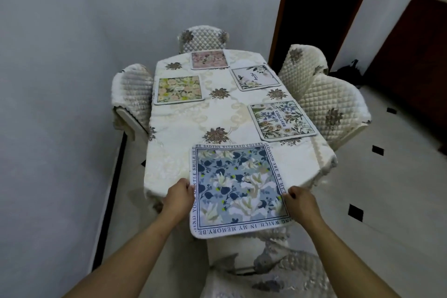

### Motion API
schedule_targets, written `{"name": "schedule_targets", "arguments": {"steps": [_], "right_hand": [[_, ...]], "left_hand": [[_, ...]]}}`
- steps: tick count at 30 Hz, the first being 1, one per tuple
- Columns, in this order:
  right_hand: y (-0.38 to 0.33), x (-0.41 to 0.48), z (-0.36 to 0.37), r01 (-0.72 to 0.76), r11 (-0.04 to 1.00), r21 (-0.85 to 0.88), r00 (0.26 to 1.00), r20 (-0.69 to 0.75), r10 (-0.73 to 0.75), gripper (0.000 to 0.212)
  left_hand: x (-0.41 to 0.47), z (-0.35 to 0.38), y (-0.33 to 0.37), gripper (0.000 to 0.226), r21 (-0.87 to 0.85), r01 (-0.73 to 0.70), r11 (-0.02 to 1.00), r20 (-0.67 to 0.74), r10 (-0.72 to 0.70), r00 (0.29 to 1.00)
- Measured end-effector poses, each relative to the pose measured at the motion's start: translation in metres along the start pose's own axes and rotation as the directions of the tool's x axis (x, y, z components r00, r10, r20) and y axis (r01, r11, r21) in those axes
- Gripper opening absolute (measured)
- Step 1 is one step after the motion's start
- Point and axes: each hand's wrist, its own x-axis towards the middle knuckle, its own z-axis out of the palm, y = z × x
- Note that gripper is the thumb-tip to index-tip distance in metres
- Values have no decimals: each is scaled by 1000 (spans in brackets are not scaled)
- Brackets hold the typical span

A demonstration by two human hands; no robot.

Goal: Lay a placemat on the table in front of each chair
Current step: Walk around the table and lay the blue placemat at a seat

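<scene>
Your left hand [178, 197] and right hand [300, 201] pinch the blue placemat [238, 189] by its side edges, fingers curled; its near edge overhangs the desk [183, 128].

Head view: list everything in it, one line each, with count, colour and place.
table: one, cream flowered cloth, centre
blue placemat: one, blue floral, near end, partly past the table edge
pink placemat: one, far end
yellow-green placemat: one, left side
far white placemat: one, floral, right side
near white placemat: one, floral, right side
chairs: five, cream quilted; one far, one left, two right, one near
wall: grey-white, left
doorway: one, dark, far right
floor: pale, black diamonds, right
left hand: grips blue placemat's left edge
right hand: grips its right edge
</scene>
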Motion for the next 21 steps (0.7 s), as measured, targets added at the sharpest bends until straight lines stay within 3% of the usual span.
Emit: {"name": "schedule_targets", "arguments": {"steps": [7,21], "right_hand": [[15,35,12,3,1000,-17,1000,16,-3,46],[39,153,61,78,997,-1,989,128,-77,45]], "left_hand": [[41,30,-10,22,1,-13,1000,-2,13,1000],[102,101,0,20,-106,236,966,-206,-253,945]]}}
